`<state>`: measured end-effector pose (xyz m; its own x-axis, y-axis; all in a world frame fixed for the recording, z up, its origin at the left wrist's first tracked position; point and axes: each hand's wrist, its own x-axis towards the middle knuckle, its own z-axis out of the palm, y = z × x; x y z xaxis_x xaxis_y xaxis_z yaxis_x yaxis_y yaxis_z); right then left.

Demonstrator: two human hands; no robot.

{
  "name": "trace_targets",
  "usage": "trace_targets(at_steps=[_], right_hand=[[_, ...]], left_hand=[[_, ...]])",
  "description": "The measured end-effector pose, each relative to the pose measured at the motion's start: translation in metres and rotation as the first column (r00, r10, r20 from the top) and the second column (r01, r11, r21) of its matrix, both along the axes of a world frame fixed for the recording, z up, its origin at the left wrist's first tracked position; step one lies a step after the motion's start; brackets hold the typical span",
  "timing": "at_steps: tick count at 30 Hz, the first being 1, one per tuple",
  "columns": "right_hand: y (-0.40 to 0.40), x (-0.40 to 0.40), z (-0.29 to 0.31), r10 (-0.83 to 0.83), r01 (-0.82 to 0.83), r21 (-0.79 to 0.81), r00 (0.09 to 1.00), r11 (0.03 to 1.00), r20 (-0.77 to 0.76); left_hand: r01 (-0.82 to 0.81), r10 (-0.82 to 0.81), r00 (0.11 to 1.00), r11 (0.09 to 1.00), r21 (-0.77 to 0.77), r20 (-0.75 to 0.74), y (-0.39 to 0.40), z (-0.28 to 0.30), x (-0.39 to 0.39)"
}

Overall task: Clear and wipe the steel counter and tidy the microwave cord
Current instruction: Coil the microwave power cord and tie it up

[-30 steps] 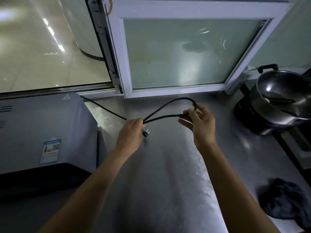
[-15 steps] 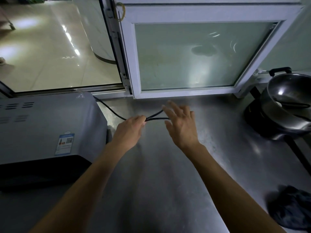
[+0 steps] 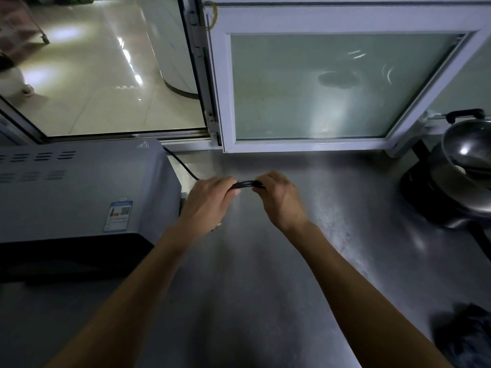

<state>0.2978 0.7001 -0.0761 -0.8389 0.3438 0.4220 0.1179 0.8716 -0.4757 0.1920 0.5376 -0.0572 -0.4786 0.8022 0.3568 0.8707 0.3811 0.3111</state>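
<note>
The black microwave cord (image 3: 247, 184) runs from behind the grey microwave (image 3: 79, 192) on the left and is folded into a short bundle above the steel counter (image 3: 265, 274). My left hand (image 3: 210, 200) grips the bundle's left end. My right hand (image 3: 279, 197) grips its right end, fingers curled over it. The two hands are close together over the middle of the counter. The plug is hidden.
A white-framed frosted window (image 3: 318, 86) stands open along the counter's back edge. A steel wok (image 3: 470, 155) sits on a black burner (image 3: 435, 197) at the right. A dark cloth (image 3: 465, 338) lies at the front right corner.
The wide cord loop has been folded down into a short bundle. My right hand, open half a second ago, now grips the bundle close to my left hand.
</note>
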Motion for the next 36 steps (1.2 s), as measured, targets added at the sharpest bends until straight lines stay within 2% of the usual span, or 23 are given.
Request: trace_targets(at_steps=[3, 7, 12, 14, 23, 28, 34, 36], right_hand=[[-0.002, 0.004, 0.005, -0.044, 0.04, -0.098, 0.998, 0.994, -0.043], [-0.003, 0.008, 0.01, -0.103, 0.082, -0.232, 0.991, 0.969, -0.08], [-0.007, 0.002, 0.011, -0.184, 0.157, -0.502, 0.983, 0.85, -0.003], [-0.011, -0.003, 0.012, -0.192, 0.171, -0.561, 0.981, 0.81, 0.022], [-0.019, -0.027, 0.02, -0.176, 0.117, -0.667, 0.984, 0.736, -0.021], [-0.019, -0.038, 0.018, -0.203, 0.106, -0.714, 0.978, 0.693, -0.053], [-0.017, -0.053, 0.016, -0.219, 0.086, -0.787, 0.974, 0.61, -0.063], [-0.015, -0.056, 0.013, -0.222, 0.093, -0.811, 0.974, 0.577, -0.046]], left_hand=[[-0.02, 0.02, 1.0, 1.0, -0.008, -0.018, -0.004, -0.014, -0.008], [-0.087, 0.085, 0.988, 0.996, 0.015, 0.13, -0.012, -0.03, -0.016], [-0.147, 0.136, 0.974, 0.988, 0.049, 0.181, -0.011, -0.025, -0.013], [-0.173, 0.155, 0.966, 0.982, 0.073, 0.205, -0.008, -0.023, -0.015], [-0.236, 0.193, 0.912, 0.969, 0.078, 0.361, 0.003, -0.033, -0.024], [-0.254, 0.216, 0.928, 0.963, 0.09, 0.304, 0.014, -0.036, -0.02], [-0.19, 0.159, 0.929, 0.98, 0.065, 0.333, 0.026, -0.045, -0.02], [-0.199, 0.181, 0.946, 0.979, 0.039, 0.268, 0.028, -0.045, -0.02]])
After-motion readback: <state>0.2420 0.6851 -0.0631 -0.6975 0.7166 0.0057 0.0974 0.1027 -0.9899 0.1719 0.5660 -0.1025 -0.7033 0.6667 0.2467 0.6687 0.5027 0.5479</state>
